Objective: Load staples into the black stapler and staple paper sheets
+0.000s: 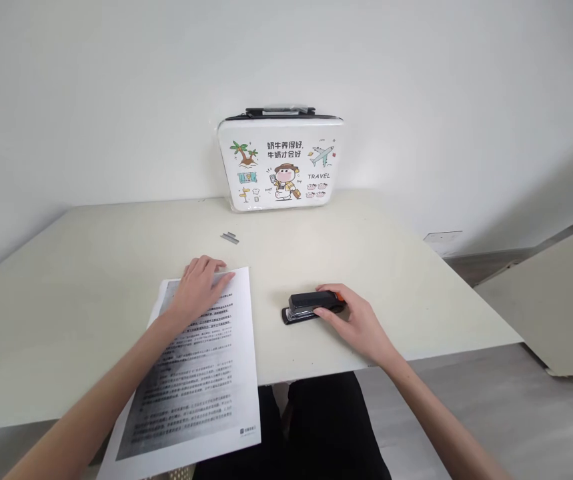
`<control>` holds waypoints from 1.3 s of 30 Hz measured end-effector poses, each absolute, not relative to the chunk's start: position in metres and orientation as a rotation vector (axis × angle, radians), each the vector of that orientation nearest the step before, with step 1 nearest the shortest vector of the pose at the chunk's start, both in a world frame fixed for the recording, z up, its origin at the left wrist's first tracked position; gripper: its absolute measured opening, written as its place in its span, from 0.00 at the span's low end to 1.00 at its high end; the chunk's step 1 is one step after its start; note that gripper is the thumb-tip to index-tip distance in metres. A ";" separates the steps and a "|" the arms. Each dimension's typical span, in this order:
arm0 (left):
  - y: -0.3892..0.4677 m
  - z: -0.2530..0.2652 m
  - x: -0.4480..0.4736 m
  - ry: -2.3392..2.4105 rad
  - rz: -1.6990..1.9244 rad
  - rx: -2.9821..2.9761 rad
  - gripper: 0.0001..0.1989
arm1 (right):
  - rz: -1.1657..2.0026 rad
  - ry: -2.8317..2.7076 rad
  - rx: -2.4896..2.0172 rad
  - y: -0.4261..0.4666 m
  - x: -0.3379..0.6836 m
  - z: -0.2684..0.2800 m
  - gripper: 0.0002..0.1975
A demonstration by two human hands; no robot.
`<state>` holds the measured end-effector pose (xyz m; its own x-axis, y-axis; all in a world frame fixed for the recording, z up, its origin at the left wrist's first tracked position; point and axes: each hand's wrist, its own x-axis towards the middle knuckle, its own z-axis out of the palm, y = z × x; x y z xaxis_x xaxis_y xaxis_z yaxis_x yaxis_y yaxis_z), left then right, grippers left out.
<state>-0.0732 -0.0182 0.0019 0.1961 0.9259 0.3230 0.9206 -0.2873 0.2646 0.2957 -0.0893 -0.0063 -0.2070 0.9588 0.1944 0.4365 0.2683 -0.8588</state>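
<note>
A sheet of printed paper (236, 360) lies at the table's front, its lower part reaching past the edge. My left hand (201, 287) is on its top end, thumb on the print and fingers curled at the upper edge. To the right, a black stapler (306, 305) rests on the table with its nose pointing left. My right hand (353, 320) is closed around its rear end, thumb on the near side and fingers on the far side. An orange part shows at the stapler's back, beside the hand.
Small grey strips that look like staples (229, 237) lie beyond the paper. A white case with cartoon prints (279, 163) and a black handle leans against the wall behind the pale table (131, 233). Another pale surface (556, 293) stands at the right.
</note>
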 end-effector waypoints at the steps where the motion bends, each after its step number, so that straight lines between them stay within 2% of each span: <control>1: -0.015 -0.002 -0.070 1.880 0.692 2.391 0.17 | 0.867 -1.779 -1.273 -0.089 0.296 -0.006 0.15; 6: -0.007 -0.010 -0.059 1.900 0.779 2.236 0.18 | 0.878 -1.776 -1.273 -0.090 0.295 -0.005 0.15; 14: -0.028 0.009 -0.030 1.681 0.796 2.008 0.18 | 0.882 -1.777 -1.287 -0.093 0.295 -0.004 0.14; 39: -0.075 0.005 0.027 1.683 0.797 2.067 0.10 | 0.848 -1.781 -1.282 -0.092 0.294 -0.005 0.15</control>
<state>0.0270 -0.0749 0.0055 0.1325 0.9710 0.1989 0.7693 -0.2273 0.5970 0.2936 -0.0922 -0.0047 -0.1982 0.9590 0.2024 0.4474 0.2722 -0.8519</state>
